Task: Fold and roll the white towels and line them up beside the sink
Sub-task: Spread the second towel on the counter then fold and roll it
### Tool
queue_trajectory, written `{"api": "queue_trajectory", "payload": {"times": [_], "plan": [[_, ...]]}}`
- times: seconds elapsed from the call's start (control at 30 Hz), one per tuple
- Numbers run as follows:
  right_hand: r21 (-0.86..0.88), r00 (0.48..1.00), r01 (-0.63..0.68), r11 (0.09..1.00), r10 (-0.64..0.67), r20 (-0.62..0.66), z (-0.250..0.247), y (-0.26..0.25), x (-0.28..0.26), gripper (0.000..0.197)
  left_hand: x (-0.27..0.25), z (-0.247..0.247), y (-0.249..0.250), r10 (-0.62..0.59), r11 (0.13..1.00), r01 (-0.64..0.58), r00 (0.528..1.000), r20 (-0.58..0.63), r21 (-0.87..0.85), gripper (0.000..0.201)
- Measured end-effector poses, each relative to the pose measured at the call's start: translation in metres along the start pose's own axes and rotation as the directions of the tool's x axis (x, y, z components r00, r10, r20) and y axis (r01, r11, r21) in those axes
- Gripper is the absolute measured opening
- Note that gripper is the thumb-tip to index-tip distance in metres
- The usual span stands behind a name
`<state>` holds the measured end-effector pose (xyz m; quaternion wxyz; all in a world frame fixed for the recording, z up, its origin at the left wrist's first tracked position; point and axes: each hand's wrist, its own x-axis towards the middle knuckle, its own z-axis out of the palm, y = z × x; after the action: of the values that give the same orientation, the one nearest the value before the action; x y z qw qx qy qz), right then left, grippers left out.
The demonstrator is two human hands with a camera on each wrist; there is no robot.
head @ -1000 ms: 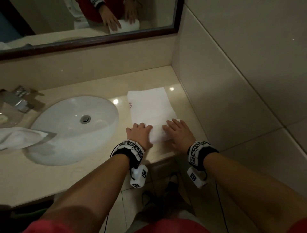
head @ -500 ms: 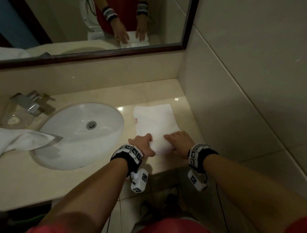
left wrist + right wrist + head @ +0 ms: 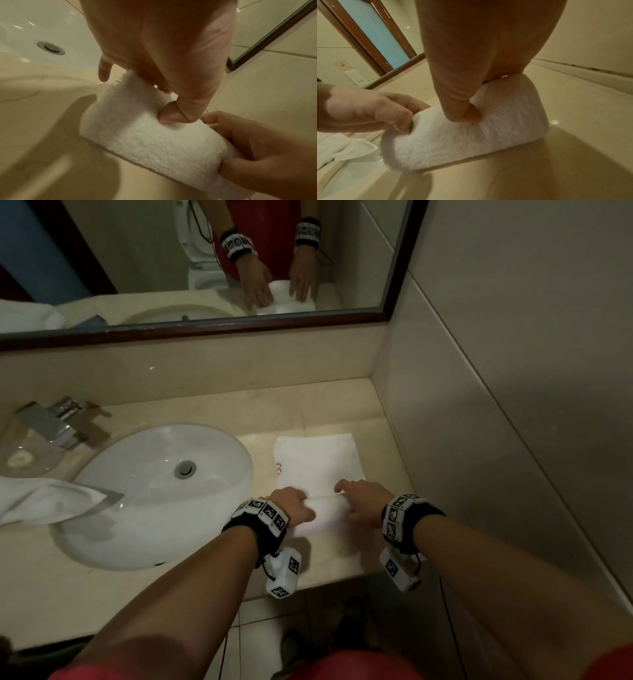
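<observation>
A folded white towel (image 3: 318, 460) lies flat on the counter to the right of the sink (image 3: 144, 474), with its near end rolled up into a thick roll (image 3: 154, 140) (image 3: 471, 135). My left hand (image 3: 291, 506) grips the left end of the roll, thumb pressed into the near side (image 3: 175, 115) and fingers curled over the top. On the right end my right hand (image 3: 363, 501) grips the same roll, its thumb (image 3: 471, 113) dug into the pile. A second white towel (image 3: 41, 501) lies loose over the sink's left rim.
A tiled wall (image 3: 496, 440) closes the counter on the right and a mirror (image 3: 205, 258) runs along the back. The chrome tap (image 3: 51, 422) and a glass soap dish (image 3: 24, 457) stand left of the sink. Bare counter (image 3: 325, 556) shows in front of the roll.
Both hands have gone from lying flat on the towel's near end to curling round it, and the near end has turned over into a roll. The head view has tilted up.
</observation>
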<state>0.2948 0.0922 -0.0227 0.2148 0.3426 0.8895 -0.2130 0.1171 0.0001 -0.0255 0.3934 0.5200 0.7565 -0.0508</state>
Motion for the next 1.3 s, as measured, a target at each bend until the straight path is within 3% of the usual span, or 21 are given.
{"api": "queue_trajectory", "payload": {"times": [0.17,0.27,0.43,0.63,0.73,0.83,0.97,1.1,1.23,1.3], "plan": [[0.028,0.999,-0.041,0.999,0.04,0.035,-0.004,0.002,0.01,0.043,0.01,-0.001,0.001,-0.013,1.0,0.013,1.0,0.0,-0.015,0.05],[0.022,0.998,-0.042,0.999,0.041,0.042,-0.005,0.003,0.014,0.041,0.014,-0.002,-0.001,-0.027,0.998,0.029,0.999,0.026,-0.059,0.042],[-0.025,1.0,-0.014,1.0,0.013,-0.025,-0.004,0.005,0.022,0.043,0.016,-0.005,-0.003,-0.119,0.982,0.109,0.991,-0.058,-0.155,0.035],[-0.096,0.999,0.015,0.995,-0.02,-0.045,-0.005,0.006,0.02,0.048,0.015,-0.001,-0.003,-0.148,0.982,0.134,0.984,-0.097,-0.131,0.03],[-0.067,0.993,0.004,0.998,-0.012,-0.116,-0.004,0.006,0.014,0.053,0.011,0.001,0.0,-0.145,0.985,0.128,0.976,-0.165,-0.113,0.029],[-0.029,0.966,0.003,1.0,-0.01,-0.26,-0.001,0.007,0.004,0.044,0.006,0.005,0.0,-0.092,0.995,0.08,0.941,-0.327,-0.05,0.027],[-0.061,0.887,0.032,0.998,-0.056,-0.459,0.012,0.009,-0.014,0.028,0.001,0.011,0.0,0.045,0.993,0.014,0.883,-0.468,0.121,0.023],[-0.108,0.851,0.029,0.994,-0.081,-0.518,0.026,0.006,-0.034,0.031,-0.002,0.019,0.002,0.152,0.975,-0.043,0.841,-0.52,0.216,0.031],[-0.071,0.871,-0.016,0.997,-0.021,-0.492,0.044,0.002,-0.042,0.052,-0.012,0.032,-0.002,0.248,0.952,-0.091,0.792,-0.558,0.293,0.03],[-0.061,0.876,-0.06,0.996,0.023,-0.481,0.052,-0.003,-0.042,0.058,-0.016,0.039,-0.004,0.277,0.934,-0.094,0.8,-0.532,0.345,0.05]]}}
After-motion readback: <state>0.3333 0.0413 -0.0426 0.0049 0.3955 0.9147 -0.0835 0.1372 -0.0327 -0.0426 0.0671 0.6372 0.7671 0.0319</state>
